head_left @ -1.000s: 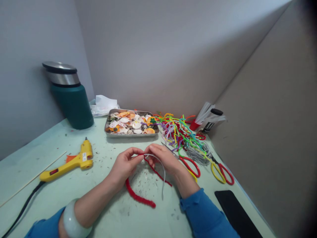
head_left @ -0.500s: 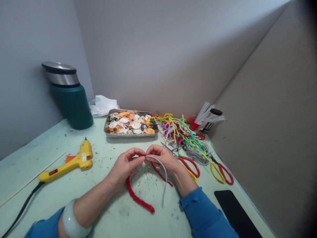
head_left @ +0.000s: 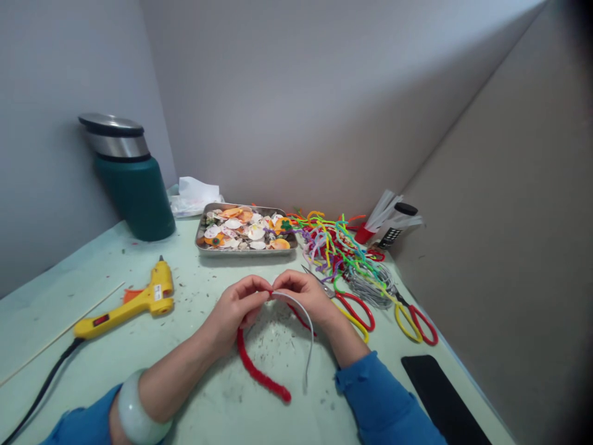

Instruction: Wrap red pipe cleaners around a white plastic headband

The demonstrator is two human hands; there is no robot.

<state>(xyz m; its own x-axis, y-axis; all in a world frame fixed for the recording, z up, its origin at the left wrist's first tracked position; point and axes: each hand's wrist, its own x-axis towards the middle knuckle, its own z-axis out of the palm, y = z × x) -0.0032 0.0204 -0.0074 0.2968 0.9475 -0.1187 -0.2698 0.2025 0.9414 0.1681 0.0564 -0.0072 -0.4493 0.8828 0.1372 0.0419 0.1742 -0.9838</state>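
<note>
My left hand (head_left: 231, 312) pinches a curved piece where red pipe cleaner covers it; the fuzzy red part (head_left: 262, 374) bends down below the palm, its tip near the table. A bare grey wire (head_left: 308, 330) arcs from my fingertips down to the right. Close against the left fingertips, my right hand (head_left: 306, 300) is closed on a thin red pipe cleaner (head_left: 301, 316), whose loose tail passes beneath the hand. The spot where red and grey meet is mostly hidden by my fingers. Red-and-yellow scissors (head_left: 354, 309) lie just beyond my right wrist.
A yellow glue gun (head_left: 152, 296) and a thin stick (head_left: 60, 334) lie left. Behind are a green bottle (head_left: 134, 191), a metal tray (head_left: 245, 258) of shells, and heaped pipe cleaners (head_left: 336, 247). Second scissors (head_left: 417, 324) and a black flat object (head_left: 442, 395) are right.
The loose red tail under my right hand has drawn in and shows less. Both hands keep nearly the same place, fingertips together.
</note>
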